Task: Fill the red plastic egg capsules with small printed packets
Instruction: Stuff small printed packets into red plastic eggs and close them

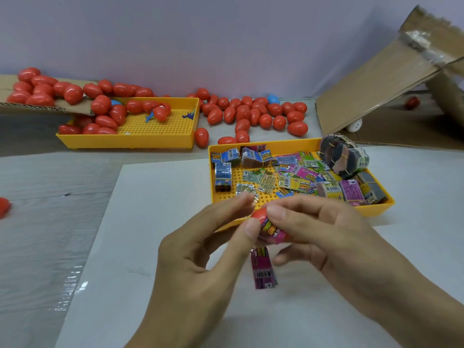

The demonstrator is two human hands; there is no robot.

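A plain lilac wall [200, 33] rises behind the pale wood-grain tabletop [37, 172].

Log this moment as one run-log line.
step: packing capsule | left hand: grips red egg capsule | right hand: pushes pink packet in | spare packet: on table

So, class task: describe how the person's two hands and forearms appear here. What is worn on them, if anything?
Both are bare. The left hand and right hand show no gloves, rings or watch, and no sleeves cover the forearms as far as the frame's lower edge. The fingers have short, unpainted nails. No markings or bands are visible.
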